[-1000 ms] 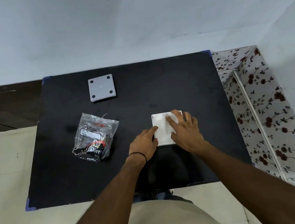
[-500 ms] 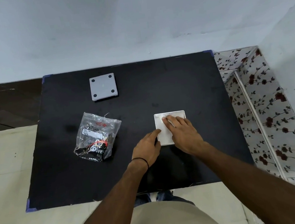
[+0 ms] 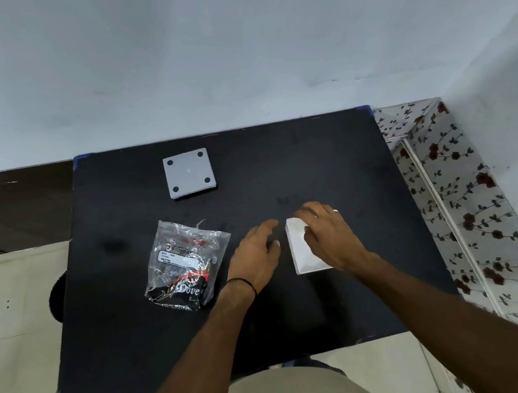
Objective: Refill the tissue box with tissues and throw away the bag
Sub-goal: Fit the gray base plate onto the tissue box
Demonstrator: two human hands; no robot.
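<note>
A white square tissue box (image 3: 303,256) lies on the black table (image 3: 297,314), right of centre. My right hand (image 3: 330,236) lies over its far half, fingers curled round the far edge and thumb on its top. My left hand (image 3: 256,254) hovers just left of the box with relaxed fingers, apart from it and holding nothing. A crumpled clear plastic bag (image 3: 184,263) with dark printed contents lies left of my left hand. A grey square lid (image 3: 189,173) with dark round feet at its corners rests at the back left of the table.
A pale wall runs behind the table. A ledge covered in floral paper (image 3: 465,205) stands along the right edge. Dark wood (image 3: 10,208) and pale floor tiles lie to the left. A dark round object (image 3: 56,297) shows under the table's left edge.
My left hand has come off the box's left side and drawn away to the left. My right hand has shifted from pressing the top to curling round the far edge.
</note>
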